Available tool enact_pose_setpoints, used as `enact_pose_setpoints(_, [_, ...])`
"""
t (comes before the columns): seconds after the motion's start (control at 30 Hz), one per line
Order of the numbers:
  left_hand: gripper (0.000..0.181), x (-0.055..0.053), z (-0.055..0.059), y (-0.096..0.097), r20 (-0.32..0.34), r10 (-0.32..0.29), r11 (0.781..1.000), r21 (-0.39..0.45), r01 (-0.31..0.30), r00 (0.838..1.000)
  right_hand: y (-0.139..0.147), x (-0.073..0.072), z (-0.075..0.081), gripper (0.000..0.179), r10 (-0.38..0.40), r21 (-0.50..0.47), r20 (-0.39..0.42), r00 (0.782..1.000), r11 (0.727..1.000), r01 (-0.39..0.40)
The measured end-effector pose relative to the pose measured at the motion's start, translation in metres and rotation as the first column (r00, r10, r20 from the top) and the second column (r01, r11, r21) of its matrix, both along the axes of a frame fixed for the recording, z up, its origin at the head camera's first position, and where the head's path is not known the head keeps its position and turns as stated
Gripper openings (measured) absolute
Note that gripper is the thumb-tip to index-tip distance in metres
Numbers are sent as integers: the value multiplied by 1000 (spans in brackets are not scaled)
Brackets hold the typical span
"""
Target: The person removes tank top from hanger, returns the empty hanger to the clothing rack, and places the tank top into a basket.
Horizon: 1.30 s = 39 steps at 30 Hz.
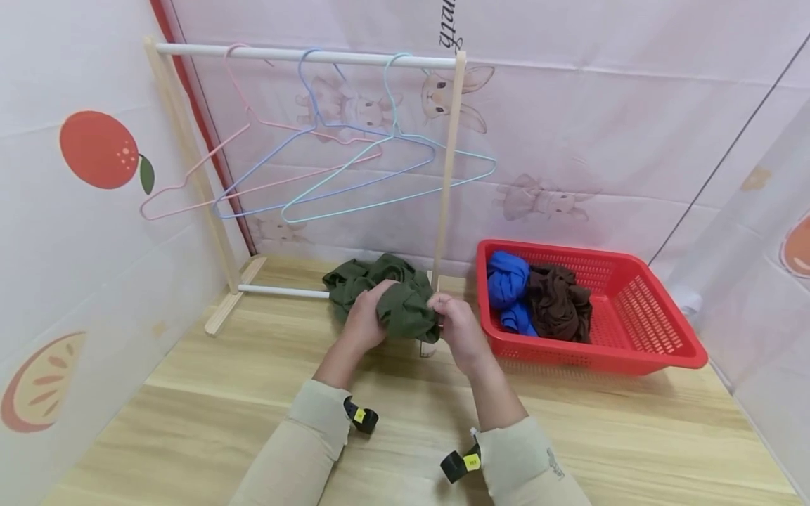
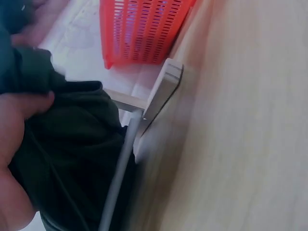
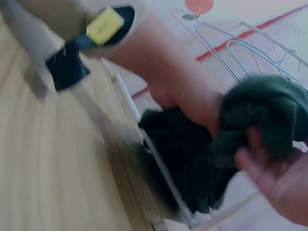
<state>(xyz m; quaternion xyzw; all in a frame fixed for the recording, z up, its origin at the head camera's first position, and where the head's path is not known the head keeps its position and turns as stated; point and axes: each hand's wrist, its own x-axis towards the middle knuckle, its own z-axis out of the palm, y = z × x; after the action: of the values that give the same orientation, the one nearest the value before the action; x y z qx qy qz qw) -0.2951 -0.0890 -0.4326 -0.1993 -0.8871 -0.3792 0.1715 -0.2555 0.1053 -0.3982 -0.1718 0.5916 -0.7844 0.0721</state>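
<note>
A crumpled dark green garment [image 1: 408, 313] is bunched between my two hands, in front of the rack's right post. My left hand [image 1: 367, 318] grips it from the left; in the left wrist view the thumb lies over a fold of the green fabric [image 2: 72, 149]. On the other side my right hand [image 1: 463, 332] pinches its right edge with curled fingers. Part of the garment spreads behind the hands, over the rack's lower bar. In the right wrist view, a rounded bunch of the fabric [image 3: 264, 103] sits between both hands.
A wooden rack with a white top rail [image 1: 278, 53] carries a pink hanger [image 1: 190, 176], a blue hanger [image 1: 266, 158] and a mint hanger [image 1: 354, 209]. To the right stands a red basket [image 1: 633, 358] with a blue garment [image 1: 508, 281] and a brown garment [image 1: 560, 302].
</note>
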Motion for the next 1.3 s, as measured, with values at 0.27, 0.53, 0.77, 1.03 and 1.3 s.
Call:
enact_pose_setpoints(0.27, [49, 3, 6, -1, -53, 89, 996, 14, -88, 995, -2, 4, 3, 47, -216, 558, -354, 910, 732, 391])
enact_pose_setpoints(0.53, [48, 7, 10, 0, -136, 113, 993, 2, -114, 984, -11, 4, 1, 76, -105, 563, -400, 910, 755, 335])
enact_pose_setpoints(0.77, [59, 11, 13, 5, -161, 154, 986, 88, -141, 975, -23, 5, -11, 100, -39, 606, -418, 908, 733, 310])
enact_pose_setpoints(1.03, [49, 15, 18, 12, -42, 318, 945, 96, -313, 947, -26, 2, -14, 108, -93, 562, -362, 928, 772, 297])
enact_pose_setpoints(1.3, [45, 20, 26, 13, 185, 133, 972, 166, -164, 974, -25, -1, -21, 105, -101, 541, -342, 934, 791, 284])
